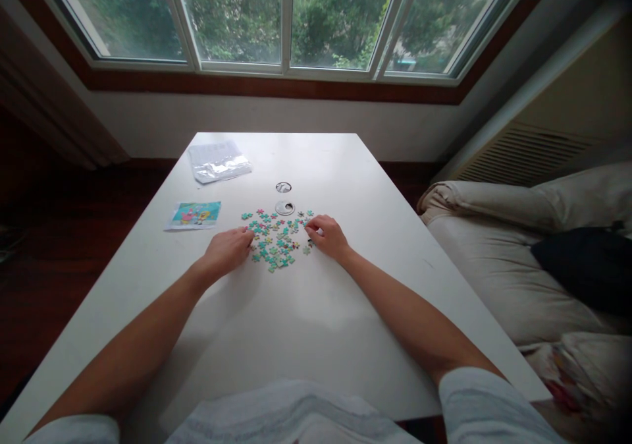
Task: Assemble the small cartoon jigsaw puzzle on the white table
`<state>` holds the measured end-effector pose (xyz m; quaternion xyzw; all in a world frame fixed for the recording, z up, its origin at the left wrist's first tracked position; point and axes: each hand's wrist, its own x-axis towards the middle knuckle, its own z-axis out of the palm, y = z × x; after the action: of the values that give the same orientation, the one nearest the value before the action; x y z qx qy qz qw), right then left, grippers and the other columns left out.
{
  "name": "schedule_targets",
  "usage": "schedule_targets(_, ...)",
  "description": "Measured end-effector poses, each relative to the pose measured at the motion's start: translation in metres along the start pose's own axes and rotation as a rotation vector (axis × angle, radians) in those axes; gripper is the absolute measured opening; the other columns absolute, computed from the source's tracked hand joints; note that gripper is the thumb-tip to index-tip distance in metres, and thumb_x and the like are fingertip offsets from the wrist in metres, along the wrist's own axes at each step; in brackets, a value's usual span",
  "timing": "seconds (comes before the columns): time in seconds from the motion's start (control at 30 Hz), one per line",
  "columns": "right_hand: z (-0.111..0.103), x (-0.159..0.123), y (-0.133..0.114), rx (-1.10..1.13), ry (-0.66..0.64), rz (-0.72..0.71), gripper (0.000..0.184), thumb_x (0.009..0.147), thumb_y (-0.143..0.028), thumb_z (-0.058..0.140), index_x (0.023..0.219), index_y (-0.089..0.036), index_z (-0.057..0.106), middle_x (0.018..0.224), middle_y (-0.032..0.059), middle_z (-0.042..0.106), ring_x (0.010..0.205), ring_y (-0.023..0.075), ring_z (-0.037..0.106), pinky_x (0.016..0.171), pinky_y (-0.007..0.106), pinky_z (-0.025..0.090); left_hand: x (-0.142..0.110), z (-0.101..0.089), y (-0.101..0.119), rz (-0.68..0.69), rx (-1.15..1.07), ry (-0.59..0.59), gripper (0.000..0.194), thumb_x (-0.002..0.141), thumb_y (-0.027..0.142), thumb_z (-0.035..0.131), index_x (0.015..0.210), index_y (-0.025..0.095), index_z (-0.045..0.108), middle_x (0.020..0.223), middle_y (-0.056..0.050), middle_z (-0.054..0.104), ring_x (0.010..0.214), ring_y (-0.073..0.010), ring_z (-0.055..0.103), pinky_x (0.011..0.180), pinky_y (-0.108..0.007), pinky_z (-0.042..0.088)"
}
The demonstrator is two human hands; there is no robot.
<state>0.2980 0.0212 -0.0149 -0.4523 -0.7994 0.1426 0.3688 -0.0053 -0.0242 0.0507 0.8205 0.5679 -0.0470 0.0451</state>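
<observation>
Many small turquoise, green and yellow jigsaw puzzle pieces (279, 243) lie loose in a patch on the white table (296, 338). At the left edge of the patch rests my left hand (228, 253), its fingers curled together against the outer pieces. My right hand (328, 236) is at the right edge, thumb and fingers drawn together as in a pinch. A dark piece shows just under its fingertips. Whatever either hand has between its fingers is too small or hidden to make out.
Left of the pieces lies a picture sheet (196, 215) with cartoon figures. Behind it is a clear plastic bag (220, 161). Two round marks or discs (285, 208) sit beyond the pieces. A pale sofa (494, 266) with a dark item stands right; a window (237, 16) is ahead.
</observation>
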Motion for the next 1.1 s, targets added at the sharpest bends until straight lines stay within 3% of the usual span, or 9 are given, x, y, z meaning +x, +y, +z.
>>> schedule_targets(0.13,0.001,0.000,0.001,0.001,-0.011,-0.002,0.011,0.090,-0.024,0.062,0.082,-0.022,0.068,0.080,0.0025,0.066,0.080,0.0187,0.057,0.082,0.033,0.042,0.003,0.002,-0.007,-0.011,-0.059,-0.043,0.003,0.080,0.027,0.061,0.081,0.024,0.062,0.092,-0.004,0.070,0.085,-0.0218,0.065,0.067,-0.028,0.042)
schedule_targets(0.27,0.002,-0.001,0.002,0.004,-0.017,-0.006,0.011,0.090,-0.023,0.062,0.082,-0.023,0.069,0.082,0.0025,0.067,0.081,0.0189,0.058,0.083,0.033,0.042,0.006,0.005,-0.010,-0.031,-0.082,-0.055,0.009,0.076,0.032,0.063,0.076,0.024,0.061,0.086,-0.004,0.069,0.080,-0.0228,0.064,0.066,-0.029,0.041)
schedule_targets(0.57,0.001,-0.001,0.001,0.014,-0.032,-0.025,0.012,0.091,-0.022,0.062,0.081,-0.022,0.068,0.080,0.0019,0.067,0.080,0.0184,0.057,0.083,0.033,0.042,0.005,0.005,-0.006,-0.009,-0.102,-0.023,0.004,0.079,0.025,0.056,0.076,0.025,0.059,0.082,-0.003,0.069,0.078,-0.0215,0.063,0.064,-0.029,0.036)
schedule_targets(1.1,0.002,0.000,0.001,0.007,-0.038,-0.030,0.012,0.091,-0.023,0.061,0.081,-0.023,0.068,0.079,0.0017,0.067,0.078,0.0183,0.058,0.083,0.033,0.042,0.002,0.005,0.010,-0.138,0.033,0.079,0.019,0.090,0.028,0.050,0.096,0.021,0.067,0.100,-0.013,0.073,0.093,-0.0286,0.069,0.072,-0.033,0.047)
